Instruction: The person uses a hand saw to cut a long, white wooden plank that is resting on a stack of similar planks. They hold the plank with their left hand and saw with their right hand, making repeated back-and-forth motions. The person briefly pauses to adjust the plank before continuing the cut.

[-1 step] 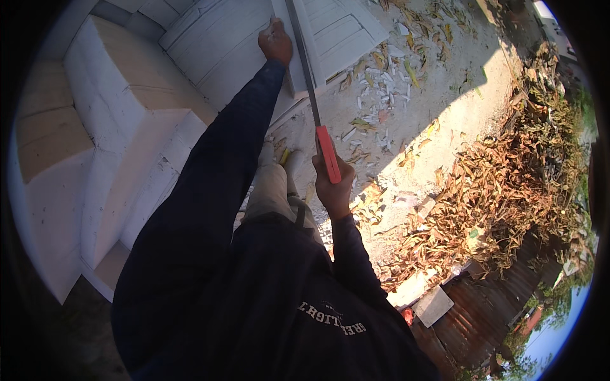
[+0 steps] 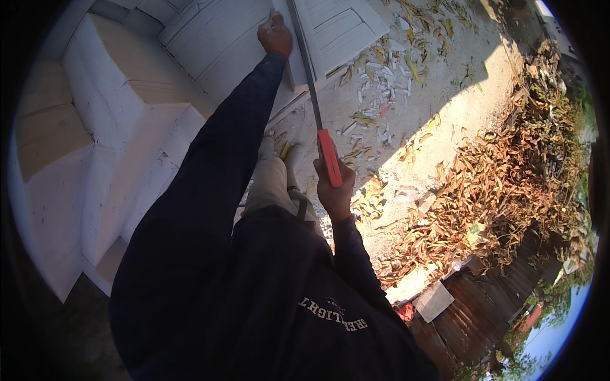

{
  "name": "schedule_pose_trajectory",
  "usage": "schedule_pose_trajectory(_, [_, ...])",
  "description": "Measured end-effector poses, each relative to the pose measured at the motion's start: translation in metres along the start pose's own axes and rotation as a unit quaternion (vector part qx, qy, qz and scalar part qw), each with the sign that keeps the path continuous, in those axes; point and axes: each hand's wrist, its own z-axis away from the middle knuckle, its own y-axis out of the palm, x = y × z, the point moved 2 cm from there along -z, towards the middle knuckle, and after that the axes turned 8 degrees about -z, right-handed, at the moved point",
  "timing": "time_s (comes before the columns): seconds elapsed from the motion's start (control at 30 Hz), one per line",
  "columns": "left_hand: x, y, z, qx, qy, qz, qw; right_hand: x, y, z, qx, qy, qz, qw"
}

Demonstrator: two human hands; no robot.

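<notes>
My left hand (image 2: 275, 37) is closed on the edge of a narrow white strip (image 2: 295, 76) at the top centre, over pale grooved panels (image 2: 216, 54). My right hand (image 2: 333, 181) grips the red handle (image 2: 330, 157) of a long tool. Its dark straight blade (image 2: 311, 89) runs upward alongside the strip, just right of my left hand. My fingertips on the left are small and partly hidden. Below both hands my legs (image 2: 267, 184) show between my dark sleeves.
Stacked white blocky pieces (image 2: 108, 146) fill the left side. Pale ground (image 2: 419, 89) with white scraps and yellow leaves lies to the right. A heap of dry leaves (image 2: 502, 171), a rusty corrugated sheet (image 2: 483, 311) and a grey slab (image 2: 434, 302) are farther right.
The red handle and my right hand have moved slightly down toward my body. My left hand has shifted a little upward, still at the strip.
</notes>
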Motion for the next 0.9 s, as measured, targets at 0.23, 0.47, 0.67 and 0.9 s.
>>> schedule_pose_trajectory(0.23, [0.014,-0.012,-0.03,0.001,0.043,-0.029,0.999,-0.012,-0.006,0.028,0.021,0.022,0.027,0.999])
schedule_pose_trajectory(0.47, [-0.02,-0.007,-0.015,0.032,-0.033,0.028,0.999,-0.014,-0.028,0.083,-0.012,-0.023,0.007,1.0])
schedule_pose_trajectory(0.67, [-0.017,-0.009,-0.018,0.058,-0.047,0.007,0.997,-0.001,-0.013,0.005,0.038,0.049,0.041,0.997])
schedule_pose_trajectory(0.9, [-0.056,-0.008,0.003,0.055,-0.088,-0.026,0.994,-0.003,-0.036,0.076,-0.02,0.071,-0.085,0.994])
